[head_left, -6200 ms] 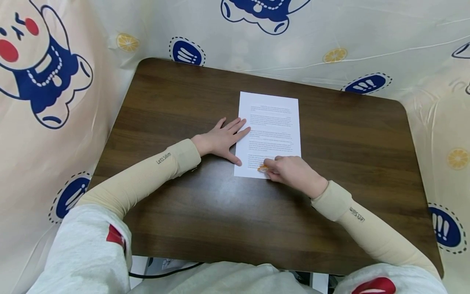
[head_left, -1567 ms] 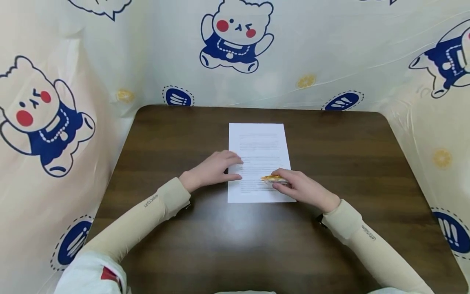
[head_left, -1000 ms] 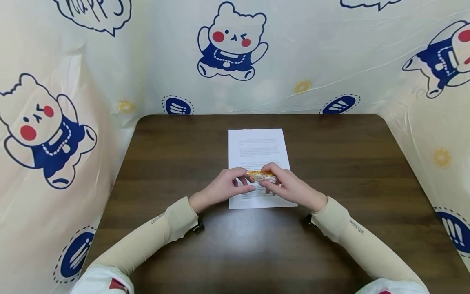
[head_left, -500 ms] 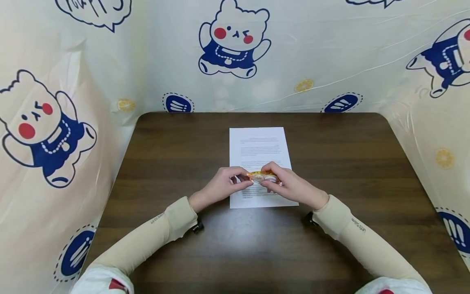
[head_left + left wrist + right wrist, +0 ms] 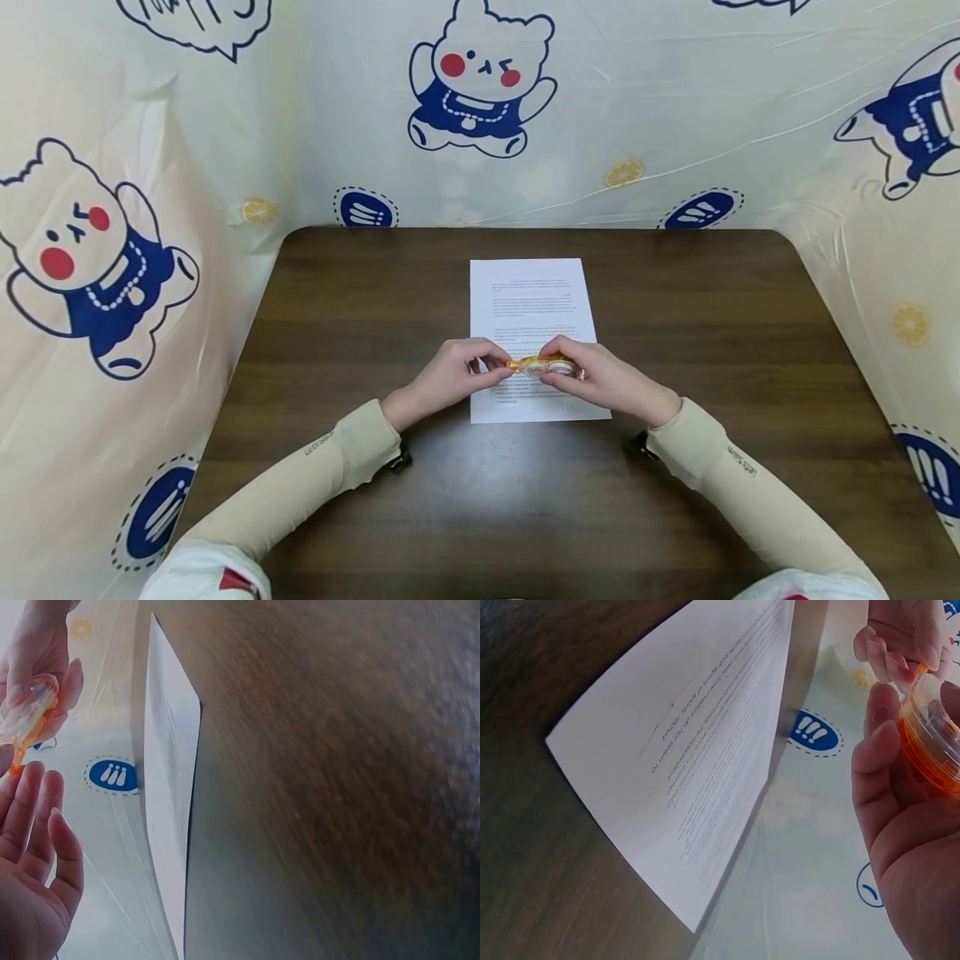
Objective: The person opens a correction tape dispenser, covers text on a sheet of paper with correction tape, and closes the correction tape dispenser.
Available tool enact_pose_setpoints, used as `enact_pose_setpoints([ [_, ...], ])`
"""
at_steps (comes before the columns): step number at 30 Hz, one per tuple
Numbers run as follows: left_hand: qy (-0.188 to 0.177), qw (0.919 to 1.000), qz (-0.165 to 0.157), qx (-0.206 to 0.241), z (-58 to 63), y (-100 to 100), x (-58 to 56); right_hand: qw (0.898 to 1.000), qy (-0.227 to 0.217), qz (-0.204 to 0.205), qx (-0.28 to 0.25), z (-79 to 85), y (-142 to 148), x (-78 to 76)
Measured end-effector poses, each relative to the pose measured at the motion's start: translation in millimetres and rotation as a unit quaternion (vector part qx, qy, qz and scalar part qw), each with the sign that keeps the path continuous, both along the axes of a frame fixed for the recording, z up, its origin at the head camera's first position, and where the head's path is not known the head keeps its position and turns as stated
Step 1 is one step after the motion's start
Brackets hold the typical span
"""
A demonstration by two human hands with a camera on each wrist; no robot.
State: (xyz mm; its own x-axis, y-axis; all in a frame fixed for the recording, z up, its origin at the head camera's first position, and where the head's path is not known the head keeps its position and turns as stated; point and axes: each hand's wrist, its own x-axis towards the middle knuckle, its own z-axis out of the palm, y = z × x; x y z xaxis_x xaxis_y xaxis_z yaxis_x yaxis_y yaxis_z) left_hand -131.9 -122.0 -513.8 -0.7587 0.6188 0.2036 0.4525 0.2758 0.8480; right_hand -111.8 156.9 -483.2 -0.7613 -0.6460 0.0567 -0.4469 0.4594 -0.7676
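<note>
A correction tape (image 5: 542, 365) with an orange and clear plastic case is held level over the paper, its tip pointing left. My right hand (image 5: 611, 382) grips the body between thumb and fingers. At the narrow orange tip, my left hand (image 5: 452, 375) pinches with thumb and index finger, the other fingers loosely bent. Through the clear side of the correction tape (image 5: 934, 727), the inner reel shows in the right wrist view. Beneath both hands lies a sheet of printed paper (image 5: 525, 287), its lower half partly covered by them in the head view.
The brown wooden table (image 5: 360, 292) has rounded back corners. A pale curtain (image 5: 637, 83) printed with cartoon bears hangs round its back and sides. Both forearms wear beige sleeves (image 5: 300, 483).
Earlier the right hand had the correction tape down on the paper while the left hand lay spread there. The tape has been lifted, and the left hand has moved right to its tip.
</note>
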Motion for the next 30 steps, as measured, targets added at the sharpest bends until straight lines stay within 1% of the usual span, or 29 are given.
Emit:
enact_pose_setpoints([
  [6,0.024,0.9997,-0.005,0.007,-0.7,1.2,1.1,1.0,-0.005,0.004,0.006,-2.5,-0.4,-1.3],
  [13,0.035,0.9992,-0.017,0.001,-2.8,2.5,0.3,1.0,-0.014,0.014,0.009,-3.8,-0.8,-1.5],
  [18,0.037,0.999,-0.027,0.001,-4.1,3.7,-1.9,1.0,-0.009,0.014,0.012,-3.3,-2.0,-2.5],
  [26,0.025,0.9987,-0.043,-0.006,-2.3,8.9,-2.7,1.0,-0.009,0.019,0.022,-1.5,-8.0,-1.8],
  [30,0.022,0.9989,-0.039,-0.014,-3.5,9.0,-0.5,0.999,-0.016,0.02,0.026,-0.7,-9.1,0.6],
])
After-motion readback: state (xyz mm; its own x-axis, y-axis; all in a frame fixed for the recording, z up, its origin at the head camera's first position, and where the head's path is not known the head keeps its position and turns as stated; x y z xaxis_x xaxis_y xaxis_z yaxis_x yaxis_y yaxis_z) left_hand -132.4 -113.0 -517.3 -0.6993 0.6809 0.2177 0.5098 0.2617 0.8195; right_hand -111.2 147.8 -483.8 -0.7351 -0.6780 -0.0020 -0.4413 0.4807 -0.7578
